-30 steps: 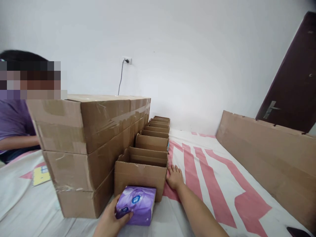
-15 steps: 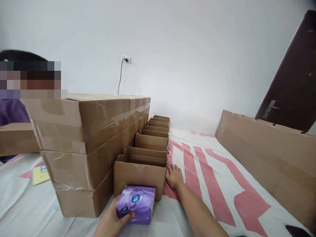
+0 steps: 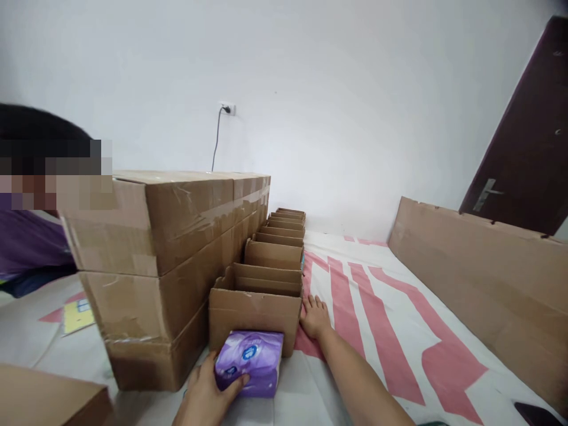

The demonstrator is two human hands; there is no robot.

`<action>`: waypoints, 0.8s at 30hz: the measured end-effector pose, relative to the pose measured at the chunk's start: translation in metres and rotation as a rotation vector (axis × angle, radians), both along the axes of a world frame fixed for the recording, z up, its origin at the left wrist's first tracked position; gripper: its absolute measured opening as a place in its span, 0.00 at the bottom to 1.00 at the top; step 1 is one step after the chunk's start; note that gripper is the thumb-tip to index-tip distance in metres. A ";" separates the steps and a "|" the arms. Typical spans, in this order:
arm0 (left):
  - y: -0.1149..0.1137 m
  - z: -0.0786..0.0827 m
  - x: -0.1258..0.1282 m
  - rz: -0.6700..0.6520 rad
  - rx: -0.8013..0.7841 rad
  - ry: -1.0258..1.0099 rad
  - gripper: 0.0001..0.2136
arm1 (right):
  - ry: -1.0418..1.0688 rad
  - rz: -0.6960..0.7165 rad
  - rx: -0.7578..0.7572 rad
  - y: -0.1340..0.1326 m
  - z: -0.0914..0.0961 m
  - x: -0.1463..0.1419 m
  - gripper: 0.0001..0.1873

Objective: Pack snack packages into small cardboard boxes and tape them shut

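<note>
My left hand (image 3: 210,387) grips a purple pack of tissues (image 3: 255,361) at its left end, thumb on the front and fingers behind. The pack is just in front of the nearest open cardboard box (image 3: 255,310); whether they touch I cannot tell. My right hand (image 3: 315,318) lies with fingers spread on the cloth (image 3: 368,331), against the right side of that box. Behind it, several more open boxes (image 3: 278,254) run in a row toward the wall. What they hold is hidden by their walls.
Taped cartons (image 3: 177,231), stacked three high, line the left of the row. Past them a person in purple (image 3: 33,236) bends down, with a loose cardboard box (image 3: 48,393) at lower left. A yellow sheet (image 3: 77,316) lies there. A long cardboard panel (image 3: 479,284) borders the right.
The tissue pack in my left hand has shifted slightly right and up. My right hand stays put. The person at left has leaned lower, and a cardboard box there has come down nearer to me.
</note>
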State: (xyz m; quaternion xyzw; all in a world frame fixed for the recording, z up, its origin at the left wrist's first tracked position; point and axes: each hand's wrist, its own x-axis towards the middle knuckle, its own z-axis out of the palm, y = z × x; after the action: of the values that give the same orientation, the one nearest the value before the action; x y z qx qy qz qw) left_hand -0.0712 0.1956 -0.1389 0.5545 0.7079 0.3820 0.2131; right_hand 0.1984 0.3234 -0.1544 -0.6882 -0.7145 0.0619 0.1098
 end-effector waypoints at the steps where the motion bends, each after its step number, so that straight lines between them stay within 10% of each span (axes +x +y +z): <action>1: 0.000 0.000 0.000 0.007 -0.033 0.050 0.41 | 0.004 0.000 -0.005 -0.001 0.000 0.000 0.34; 8: -0.013 0.016 0.014 0.019 -0.157 0.147 0.39 | 0.040 0.068 -0.057 -0.030 0.004 0.009 0.33; 14: -0.024 0.030 0.025 -0.022 0.098 -0.112 0.35 | 0.175 0.078 -0.043 -0.069 0.008 0.019 0.34; 24: -0.035 0.045 0.024 -0.210 0.171 -0.340 0.28 | 0.796 0.252 0.434 -0.136 0.069 -0.024 0.16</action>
State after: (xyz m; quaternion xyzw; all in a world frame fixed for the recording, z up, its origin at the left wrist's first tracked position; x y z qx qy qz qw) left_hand -0.0474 0.1608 -0.0940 0.5687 0.5651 0.5047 0.3201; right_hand 0.1748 0.1869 -0.0850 -0.4801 -0.6911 0.1833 0.5082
